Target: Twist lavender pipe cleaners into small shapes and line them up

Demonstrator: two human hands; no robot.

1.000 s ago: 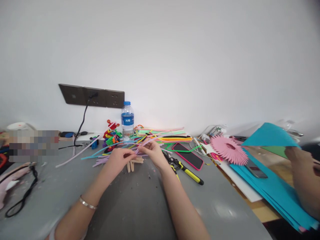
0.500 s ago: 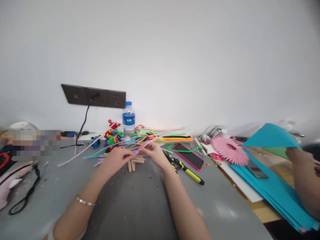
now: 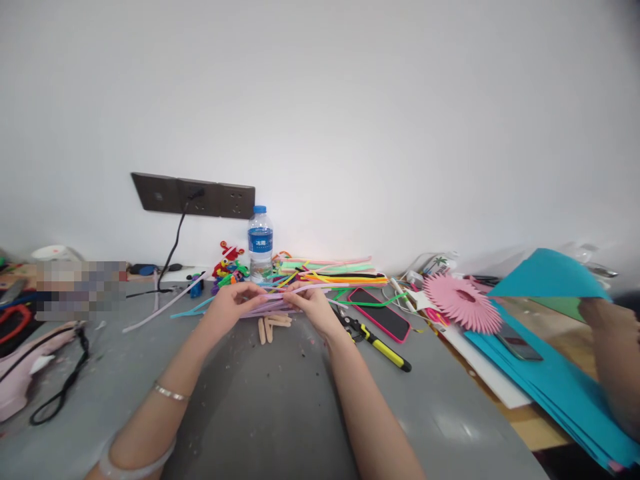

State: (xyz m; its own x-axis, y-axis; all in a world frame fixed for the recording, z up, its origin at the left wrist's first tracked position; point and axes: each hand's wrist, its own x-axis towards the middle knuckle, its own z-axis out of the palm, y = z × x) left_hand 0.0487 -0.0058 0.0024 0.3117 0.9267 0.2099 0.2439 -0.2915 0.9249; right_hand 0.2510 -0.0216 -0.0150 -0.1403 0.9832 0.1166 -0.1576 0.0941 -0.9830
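Observation:
Both hands meet above the grey table point(image 3: 260, 413), near the pile of coloured pipe cleaners point(image 3: 333, 270). My left hand point(image 3: 237, 303) pinches light purple pipe cleaners point(image 3: 274, 297) between thumb and fingers. My right hand point(image 3: 306, 301) grips the same purple strands a little to the right, one of them sticking out beyond its fingers. More purple strands lie just below the hands. Short wooden pieces point(image 3: 270, 327) lie on the table right below them.
A water bottle point(image 3: 260, 243) stands behind the hands. Yellow-handled pliers point(image 3: 385, 350) and a pink-edged phone point(image 3: 383, 315) lie to the right. Another person's hand point(image 3: 613, 333) holds blue paper point(image 3: 550, 275) at far right. A glue gun point(image 3: 20, 380) lies at left.
My hands have moved slightly apart, and the purple strands between them now lie more level. The view has shifted a little, moving everything slightly to the right.

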